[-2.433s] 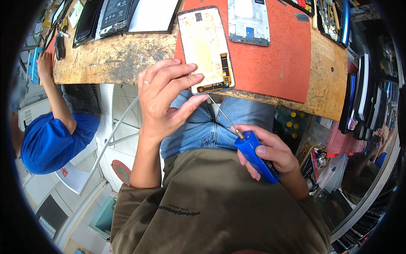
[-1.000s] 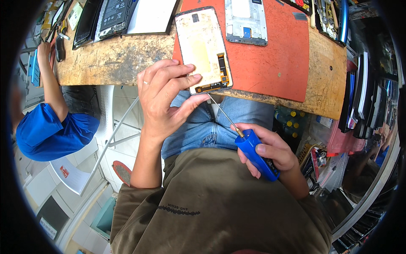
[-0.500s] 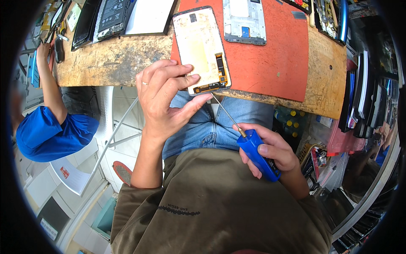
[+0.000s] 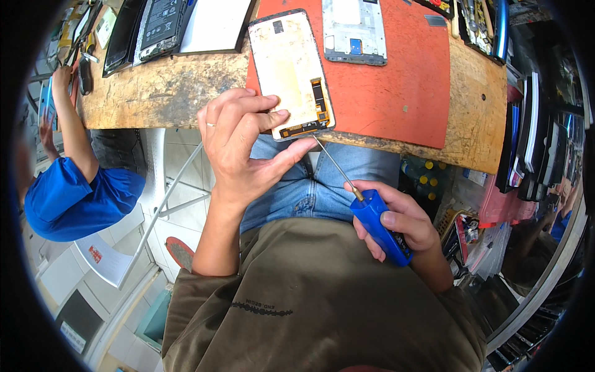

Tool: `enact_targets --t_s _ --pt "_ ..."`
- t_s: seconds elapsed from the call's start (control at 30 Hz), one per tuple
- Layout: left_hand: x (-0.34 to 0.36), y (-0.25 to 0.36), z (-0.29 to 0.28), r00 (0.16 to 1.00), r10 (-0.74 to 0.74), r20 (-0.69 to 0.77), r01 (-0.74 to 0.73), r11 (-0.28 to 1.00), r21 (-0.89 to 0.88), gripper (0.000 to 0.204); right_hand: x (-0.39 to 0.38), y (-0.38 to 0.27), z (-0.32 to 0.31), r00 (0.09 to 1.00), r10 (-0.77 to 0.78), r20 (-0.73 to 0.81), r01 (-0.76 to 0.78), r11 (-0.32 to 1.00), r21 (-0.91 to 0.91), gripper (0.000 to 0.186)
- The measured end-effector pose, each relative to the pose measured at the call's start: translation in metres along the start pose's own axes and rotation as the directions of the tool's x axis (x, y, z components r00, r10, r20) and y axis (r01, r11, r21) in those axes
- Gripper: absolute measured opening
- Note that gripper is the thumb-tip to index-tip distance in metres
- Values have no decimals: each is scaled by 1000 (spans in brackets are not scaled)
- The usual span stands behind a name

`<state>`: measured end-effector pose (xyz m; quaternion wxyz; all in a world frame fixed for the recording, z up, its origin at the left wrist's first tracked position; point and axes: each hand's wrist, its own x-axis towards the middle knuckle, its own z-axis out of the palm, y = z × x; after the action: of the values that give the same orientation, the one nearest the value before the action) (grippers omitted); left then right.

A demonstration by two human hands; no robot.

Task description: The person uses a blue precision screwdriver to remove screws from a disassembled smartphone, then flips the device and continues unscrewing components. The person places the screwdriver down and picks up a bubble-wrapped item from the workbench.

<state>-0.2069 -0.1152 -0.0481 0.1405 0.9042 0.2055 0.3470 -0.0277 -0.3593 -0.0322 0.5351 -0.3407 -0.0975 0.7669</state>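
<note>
My left hand [image 4: 238,139] grips the lower left part of a phone screen panel [image 4: 286,65], fingers on its pale back and thumb under the near edge. The panel leans over the front edge of the bench, its pale, stained back up. A black-and-gold flex cable [image 4: 319,99] runs along its lower right. In my right hand [image 4: 406,220] is a blue handheld power tool [image 4: 378,217] with a thin metal shaft [image 4: 334,162]. The shaft's tip meets the panel's bottom edge, close beside my left thumb; exact contact is too small to tell.
Beyond the panel, a grey phone frame [image 4: 354,37] lies on a red mat [image 4: 396,93] on the worn wooden bench [image 4: 167,87]. Opened phones [image 4: 162,28] and a white box [image 4: 214,25] stand at back left. A co-worker in a blue sleeve [image 4: 80,198] sits at the left.
The tool's tip has shifted slightly right along the panel's bottom edge. My left hand keeps its hold on the panel. The co-worker's second hand has come into view.
</note>
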Motion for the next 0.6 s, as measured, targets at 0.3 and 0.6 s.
enact_targets --t_s 0.3,0.6 --pt "2 2 1 1000 6 -1 -6 1000 21 52 -2 0 -1 1000 -9 -4 9 1000 6 67" --pt "4 9 -1 999 -23 26 21 998 53 52 -3 0 -3 1000 -19 5 19 1000 22 68"
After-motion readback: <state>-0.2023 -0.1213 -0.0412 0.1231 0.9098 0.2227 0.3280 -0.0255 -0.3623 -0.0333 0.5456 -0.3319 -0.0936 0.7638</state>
